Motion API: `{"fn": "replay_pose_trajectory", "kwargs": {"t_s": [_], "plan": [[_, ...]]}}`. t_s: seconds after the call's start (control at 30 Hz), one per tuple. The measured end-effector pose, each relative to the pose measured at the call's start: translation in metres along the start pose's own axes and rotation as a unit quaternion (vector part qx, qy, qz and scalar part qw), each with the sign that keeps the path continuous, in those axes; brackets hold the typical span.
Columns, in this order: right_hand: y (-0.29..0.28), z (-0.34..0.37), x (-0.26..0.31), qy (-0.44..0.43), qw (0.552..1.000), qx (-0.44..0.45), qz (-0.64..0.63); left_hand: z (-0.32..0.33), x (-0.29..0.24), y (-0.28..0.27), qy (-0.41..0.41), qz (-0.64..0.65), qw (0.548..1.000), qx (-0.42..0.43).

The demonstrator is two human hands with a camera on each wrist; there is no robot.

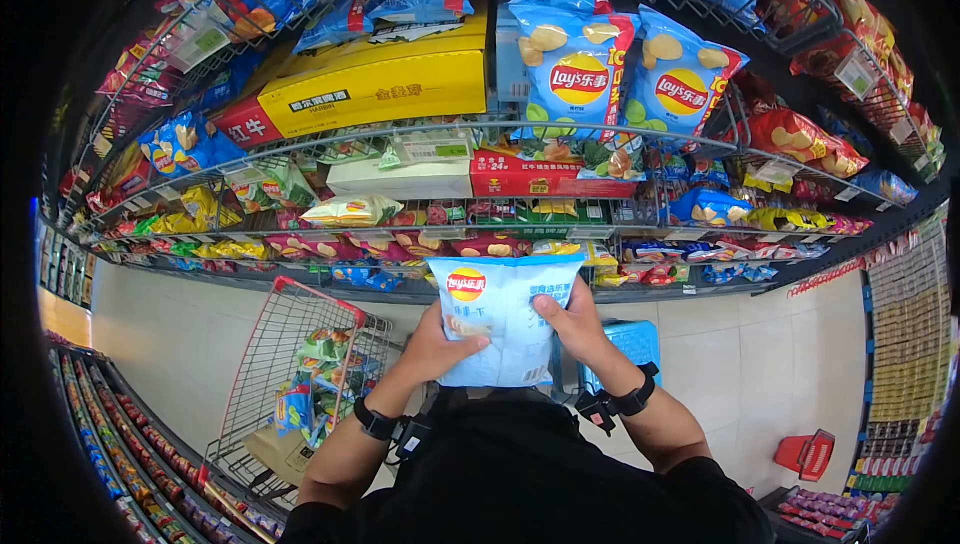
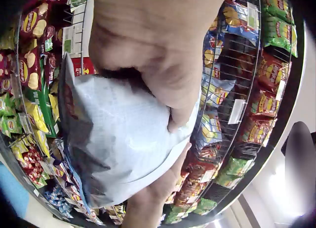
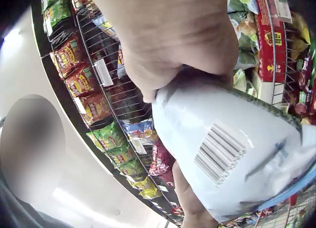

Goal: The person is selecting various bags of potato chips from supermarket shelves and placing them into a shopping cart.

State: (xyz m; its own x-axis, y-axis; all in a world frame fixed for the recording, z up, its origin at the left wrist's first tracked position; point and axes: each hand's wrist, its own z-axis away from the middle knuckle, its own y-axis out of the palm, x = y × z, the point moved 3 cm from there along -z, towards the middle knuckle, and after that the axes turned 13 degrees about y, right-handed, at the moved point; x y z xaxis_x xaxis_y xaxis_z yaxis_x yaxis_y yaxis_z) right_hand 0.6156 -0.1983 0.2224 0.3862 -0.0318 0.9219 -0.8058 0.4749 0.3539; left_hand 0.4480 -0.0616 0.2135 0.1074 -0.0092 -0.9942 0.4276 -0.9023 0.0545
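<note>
A light blue Lay's chip bag [image 1: 500,329] is held up in front of the body, its printed side with small text toward the head view. The left hand [image 1: 440,346] grips its left edge, thumb lying across the front. On the opposite edge the right hand [image 1: 578,324] grips it, thumb on the upper right face. The left wrist view shows the bag [image 2: 123,139] beneath the left hand [image 2: 153,55]. A barcode shows on the bag [image 3: 222,149] in the right wrist view, near the right hand [image 3: 173,40]. Fingers behind the bag are mostly hidden.
Wire shelves ahead carry blue Lay's bags [image 1: 575,74], a yellow carton [image 1: 375,84] and a red-and-white box [image 1: 540,176]. A cart [image 1: 290,374] with several snack bags stands at the left. A blue stool-like object [image 1: 635,344] is behind the right forearm; a red basket-like item [image 1: 805,454] lies right.
</note>
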Motion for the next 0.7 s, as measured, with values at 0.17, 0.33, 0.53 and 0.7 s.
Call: {"fn": "replay_pose_trajectory", "kwargs": {"t_s": [0.17, 0.33, 0.53, 0.7], "plan": [[0.011, -0.002, -0.020, 0.027, 0.998, 0.051, 0.021, -0.006, 0.018, -0.006, -0.070, 0.128, 0.974, -0.173], [0.006, -0.006, -0.035, 0.181, 0.983, 0.022, -0.023, -0.012, 0.021, -0.004, -0.059, 0.151, 0.972, -0.170], [0.001, -0.010, -0.040, 0.198, 0.978, 0.029, -0.053, -0.016, 0.024, -0.003, -0.089, 0.107, 0.982, -0.125], [-0.002, -0.012, -0.042, 0.199, 0.977, 0.016, -0.069, -0.020, 0.022, -0.001, -0.099, 0.116, 0.981, -0.123]]}}
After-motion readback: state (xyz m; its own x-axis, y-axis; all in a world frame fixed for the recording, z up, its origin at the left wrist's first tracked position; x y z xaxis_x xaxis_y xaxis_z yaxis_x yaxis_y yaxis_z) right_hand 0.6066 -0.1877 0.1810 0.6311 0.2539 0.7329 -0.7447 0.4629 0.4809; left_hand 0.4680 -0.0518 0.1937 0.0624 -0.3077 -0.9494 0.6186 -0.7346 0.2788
